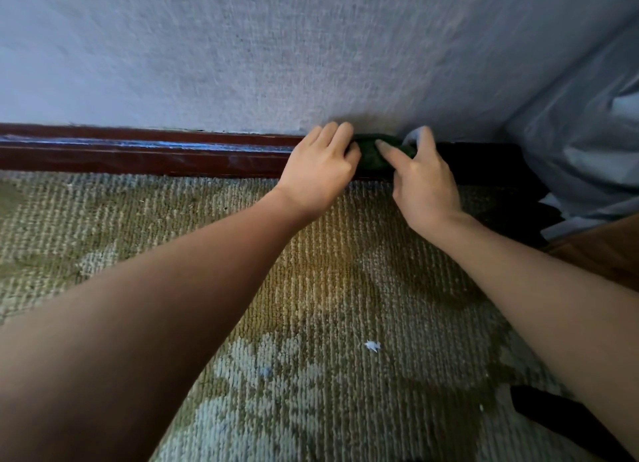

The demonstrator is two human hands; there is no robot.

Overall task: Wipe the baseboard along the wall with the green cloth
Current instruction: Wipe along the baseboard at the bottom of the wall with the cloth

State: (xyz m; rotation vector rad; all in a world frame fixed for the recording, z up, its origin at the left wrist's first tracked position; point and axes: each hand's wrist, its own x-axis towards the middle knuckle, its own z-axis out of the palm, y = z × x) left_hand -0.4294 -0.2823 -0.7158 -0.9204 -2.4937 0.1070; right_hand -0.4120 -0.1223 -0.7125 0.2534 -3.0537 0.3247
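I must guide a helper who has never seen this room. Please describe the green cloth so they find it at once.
Follow the grey wall down to the red-brown baseboard above the carpet. Toward its right end, the left hand and right hand hold a bunched green cloth against it. It is the only dark green thing, unlike the blue-grey sheet beside it.

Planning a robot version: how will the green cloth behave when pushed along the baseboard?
Probably floppy: the green cloth sits bunched between the left hand and right hand. Likely light, a small wad; apt to crumple against the baseboard unless pressed.
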